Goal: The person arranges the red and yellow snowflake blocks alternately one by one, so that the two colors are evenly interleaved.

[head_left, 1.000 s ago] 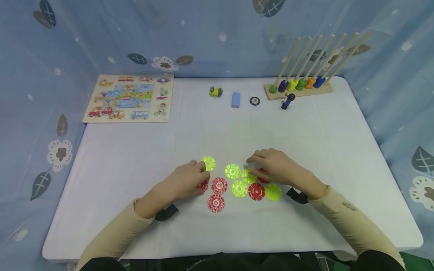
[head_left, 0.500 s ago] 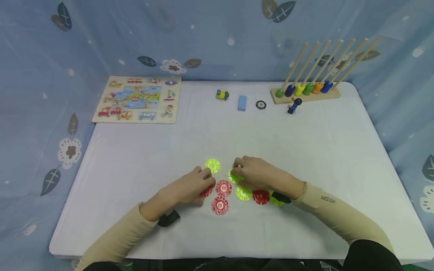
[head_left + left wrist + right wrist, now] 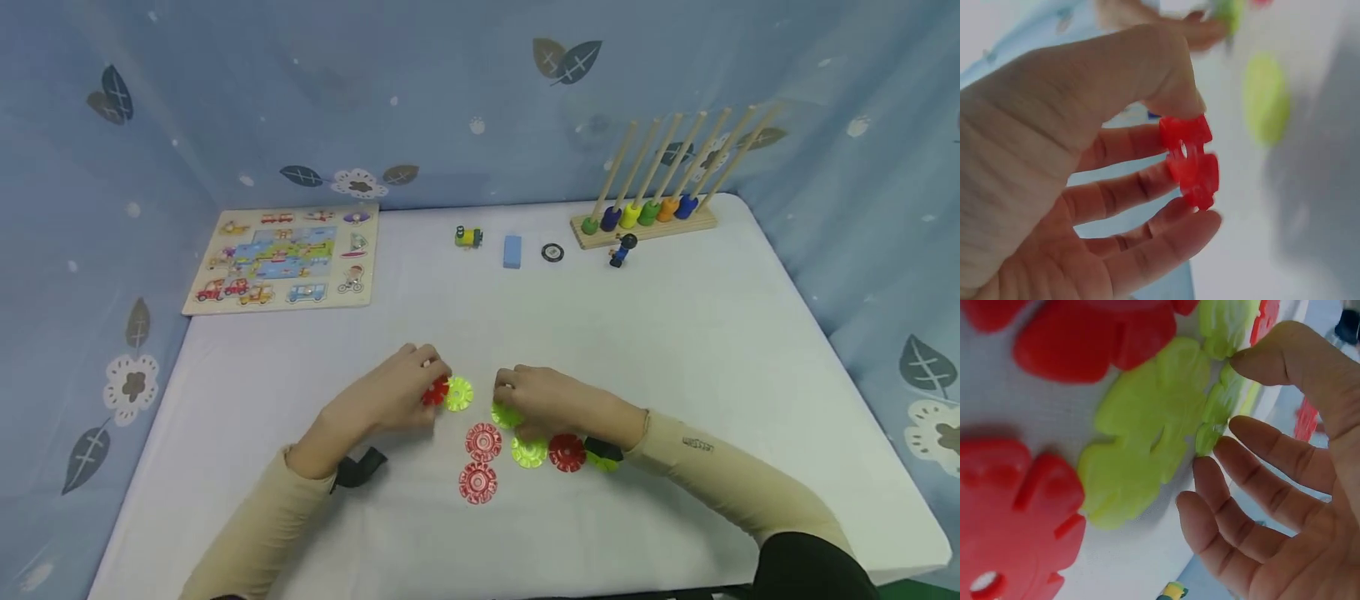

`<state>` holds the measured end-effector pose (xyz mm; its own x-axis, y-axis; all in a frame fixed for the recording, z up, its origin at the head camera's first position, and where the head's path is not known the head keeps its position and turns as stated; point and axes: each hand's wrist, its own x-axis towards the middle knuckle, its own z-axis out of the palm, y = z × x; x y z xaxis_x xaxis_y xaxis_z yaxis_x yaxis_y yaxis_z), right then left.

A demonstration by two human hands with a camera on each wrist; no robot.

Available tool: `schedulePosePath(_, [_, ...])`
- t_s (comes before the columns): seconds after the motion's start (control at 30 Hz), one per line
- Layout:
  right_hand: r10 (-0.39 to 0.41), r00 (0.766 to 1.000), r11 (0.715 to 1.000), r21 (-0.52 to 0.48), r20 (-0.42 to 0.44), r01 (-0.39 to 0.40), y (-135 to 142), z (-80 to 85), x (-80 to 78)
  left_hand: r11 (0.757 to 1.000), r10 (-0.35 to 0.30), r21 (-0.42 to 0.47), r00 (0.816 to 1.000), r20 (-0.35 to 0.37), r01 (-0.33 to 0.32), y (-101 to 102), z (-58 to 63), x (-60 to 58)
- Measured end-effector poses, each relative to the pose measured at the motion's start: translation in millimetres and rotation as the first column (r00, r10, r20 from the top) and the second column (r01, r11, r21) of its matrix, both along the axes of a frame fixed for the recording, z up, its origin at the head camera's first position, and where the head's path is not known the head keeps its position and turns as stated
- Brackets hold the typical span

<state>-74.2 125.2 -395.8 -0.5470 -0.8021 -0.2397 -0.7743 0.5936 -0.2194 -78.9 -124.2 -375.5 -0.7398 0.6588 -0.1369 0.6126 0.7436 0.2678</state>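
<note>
My left hand (image 3: 390,390) pinches a red notched plastic disc (image 3: 1191,165) between thumb and fingers, tipped on edge in the left wrist view. In the head view that disc overlaps the edge of a yellow-green disc (image 3: 459,395). To the right, my right hand (image 3: 558,402) has thumb and fingertips at the edge of another yellow-green disc (image 3: 1219,406), part of it hidden. Two red discs, an upper one (image 3: 483,442) and a lower one (image 3: 477,483), lie between the hands. A yellow-green disc (image 3: 529,453) and a red disc (image 3: 567,453) lie below my right hand.
A wooden picture puzzle (image 3: 285,258) lies at the back left. Along the back are a small toy train (image 3: 468,237), a blue block (image 3: 512,252), a round black-and-white piece (image 3: 552,252), a toy figure (image 3: 623,250) and a wooden peg rack (image 3: 648,229). Curtains surround the table.
My right hand has moved left across the discs to a yellow-green one. My left hand has raised its red disc and brought it beside the upper yellow-green disc. The head view has shifted.
</note>
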Motion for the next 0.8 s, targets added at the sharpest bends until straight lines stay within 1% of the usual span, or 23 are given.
schedulePosePath(0.07, [-0.014, 0.999, 1.000, 0.000, 0.045, 0.014, -2.5, -1.5, -2.8, 0.999, 0.032, -0.001, 0.999, 0.019, -0.032, -1.4, 1.5, -19.2])
schedulePosePath(0.17, [-0.041, 0.994, 0.999, 0.001, 0.102, 0.042, -3.6, -1.5, -6.2, 0.997, 0.077, -0.026, 0.996, 0.044, -0.076, -0.1, -1.6, -51.2])
schedulePosePath(0.27, [-0.043, 0.994, 0.999, 0.005, 0.103, 0.042, -3.3, -1.1, -7.8, 0.993, 0.113, -0.037, 0.992, 0.054, -0.111, 1.6, -7.4, -79.2])
schedulePosePath(0.3, [-0.038, 0.994, 0.999, 0.004, 0.100, 0.038, -3.2, -0.5, -8.0, 0.991, 0.127, -0.038, 0.990, 0.054, -0.125, 1.7, -9.6, -87.0])
schedulePosePath(0.37, [-0.030, 0.995, 1.000, 0.007, 0.095, 0.029, -3.9, -0.7, -8.2, 0.987, 0.157, -0.039, 0.986, 0.062, -0.155, 0.7, -14.5, -99.0])
schedulePosePath(0.43, [-0.030, 0.995, 1.000, 0.009, 0.098, 0.029, -4.7, -1.1, -8.7, 0.983, 0.182, -0.040, 0.980, 0.076, -0.180, -1.2, -18.3, -106.8])
schedulePosePath(0.5, [-0.032, 0.994, 0.999, 0.010, 0.102, 0.031, -5.3, -1.9, -9.3, 0.980, 0.197, -0.043, 0.976, 0.092, -0.193, -3.7, -21.2, -110.8])
schedulePosePath(0.6, [-0.037, 0.994, 0.999, 0.002, 0.099, 0.037, -6.1, -3.7, -9.3, 0.981, 0.196, -0.031, 0.975, 0.109, -0.193, -7.4, -24.1, -112.1])
schedulePosePath(0.8, [-0.047, 0.996, 0.998, -0.027, 0.075, 0.049, -9.7, -7.2, -6.4, 0.979, 0.202, 0.016, 0.972, 0.117, -0.205, -10.5, -28.0, -111.1])
